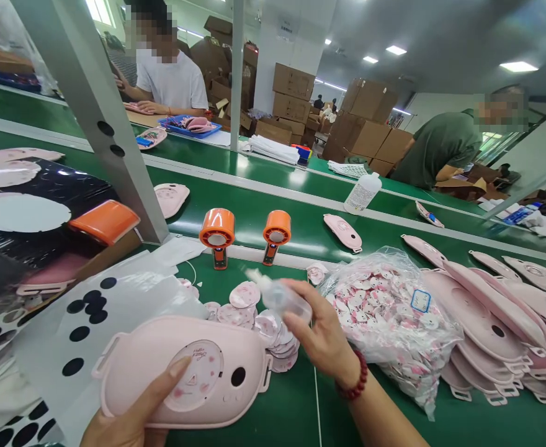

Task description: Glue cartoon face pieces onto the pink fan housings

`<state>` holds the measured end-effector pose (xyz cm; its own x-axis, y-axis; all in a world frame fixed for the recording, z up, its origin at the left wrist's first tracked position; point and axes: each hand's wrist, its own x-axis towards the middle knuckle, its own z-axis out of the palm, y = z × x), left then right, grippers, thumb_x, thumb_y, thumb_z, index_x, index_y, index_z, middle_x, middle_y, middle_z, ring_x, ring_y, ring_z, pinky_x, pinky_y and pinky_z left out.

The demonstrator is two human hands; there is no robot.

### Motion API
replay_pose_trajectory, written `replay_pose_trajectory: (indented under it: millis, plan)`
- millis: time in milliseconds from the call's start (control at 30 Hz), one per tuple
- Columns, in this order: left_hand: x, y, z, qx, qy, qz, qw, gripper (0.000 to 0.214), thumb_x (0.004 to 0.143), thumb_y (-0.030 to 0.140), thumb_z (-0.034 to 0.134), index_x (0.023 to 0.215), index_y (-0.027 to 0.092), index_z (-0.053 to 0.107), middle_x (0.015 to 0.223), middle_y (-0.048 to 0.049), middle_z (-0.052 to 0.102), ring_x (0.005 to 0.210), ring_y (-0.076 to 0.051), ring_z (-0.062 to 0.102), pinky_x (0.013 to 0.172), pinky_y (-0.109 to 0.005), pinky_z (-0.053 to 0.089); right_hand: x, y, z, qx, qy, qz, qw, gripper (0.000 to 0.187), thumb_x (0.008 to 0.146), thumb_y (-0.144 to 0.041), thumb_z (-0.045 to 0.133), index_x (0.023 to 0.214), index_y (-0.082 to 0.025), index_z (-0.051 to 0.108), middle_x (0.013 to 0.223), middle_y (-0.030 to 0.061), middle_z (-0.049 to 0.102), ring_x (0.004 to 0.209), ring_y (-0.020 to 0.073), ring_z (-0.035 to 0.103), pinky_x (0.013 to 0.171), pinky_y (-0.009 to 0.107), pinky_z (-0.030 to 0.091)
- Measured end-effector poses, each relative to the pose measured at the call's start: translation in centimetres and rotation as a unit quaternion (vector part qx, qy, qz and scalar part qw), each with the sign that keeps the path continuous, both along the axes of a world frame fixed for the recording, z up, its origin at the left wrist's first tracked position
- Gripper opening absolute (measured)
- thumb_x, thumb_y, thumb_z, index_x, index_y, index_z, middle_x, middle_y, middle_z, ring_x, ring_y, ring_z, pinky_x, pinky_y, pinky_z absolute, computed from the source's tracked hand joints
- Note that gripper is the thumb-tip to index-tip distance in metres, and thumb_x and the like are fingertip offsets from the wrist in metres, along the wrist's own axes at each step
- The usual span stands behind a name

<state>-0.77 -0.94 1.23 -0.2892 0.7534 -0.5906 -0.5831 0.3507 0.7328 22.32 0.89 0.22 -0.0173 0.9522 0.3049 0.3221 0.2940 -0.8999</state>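
Note:
My left hand (138, 406) grips a pink oval plastic shell (128, 366) by its near edge, thumb resting on the round printed disc (203, 379) set in its face. A black round spot (238, 376) shows at the shell's right end. In my right hand (322, 329), a small translucent squeeze bottle (286, 299) is held tilted, its whitish nozzle pointing up and left, slightly blurred. Below the bottle lies a loose pile of round printed discs (285, 347), partly hidden by the shell. A clear plastic bag (380, 310) full of similar small pieces sits right of my right hand.
Stacked pink shells (482, 316) fill the right side. Two orange handheld fans (217, 230) stand ahead by the green belt (296, 217), where more shells and a white bottle (363, 192) rest. Sheets with black dots (80, 333) lie left. A seated person (170, 81) works across the belt.

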Motion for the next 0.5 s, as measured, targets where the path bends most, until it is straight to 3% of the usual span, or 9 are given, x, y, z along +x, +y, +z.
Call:
replay_pose_trajectory:
  millis: [100,200,333,500]
  plan:
    - [0.2,-0.5,-0.3,-0.002,0.009,-0.004,1.0,0.058,0.054,0.005,0.081,0.1,0.038,0.07,0.123,0.0082,0.068,0.126,-0.026,0.056,0.082,-0.03,0.06,-0.9,-3.0,2.0,0.008,0.093,0.037,0.995,0.034,0.076,-0.028,0.07,0.11,-0.027,0.067,0.089,-0.0004,0.063,0.073,0.0158,0.057,0.066,0.026,0.047]
    - [0.4,-1.1,-0.6,0.024,0.024,-0.003,0.999,0.059,0.055,0.007,0.082,0.104,0.037,0.07,0.123,0.0071,0.068,0.125,-0.027,0.058,0.085,-0.031,0.06,-2.5,-4.3,2.7,-0.002,0.168,0.016,0.986,0.023,0.069,-0.023,0.071,0.091,-0.025,0.07,0.079,-0.0015,0.061,0.064,0.0136,0.054,0.058,0.024,0.043]
    - [0.4,-1.9,-1.2,0.08,0.072,-0.019,0.994,0.069,0.056,0.013,0.087,0.117,0.037,0.065,0.129,0.0061,0.066,0.122,-0.027,0.06,0.092,-0.035,0.058,-4.3,-4.6,3.0,0.02,0.128,-0.013,0.992,0.019,0.065,-0.021,0.072,0.084,-0.023,0.072,0.072,-0.0013,0.062,0.062,0.0136,0.052,0.059,0.026,0.043]
    - [0.4,-2.5,-0.9,0.088,0.08,-0.007,0.993,0.067,0.058,0.03,0.089,0.12,0.021,0.066,0.115,-0.0094,0.073,0.108,-0.035,0.067,0.088,-0.043,0.06,-4.9,-4.6,3.5,0.029,0.09,-0.001,0.996,0.018,0.065,-0.022,0.07,0.083,-0.022,0.073,0.071,-0.0008,0.063,0.06,0.0143,0.051,0.061,0.028,0.044]
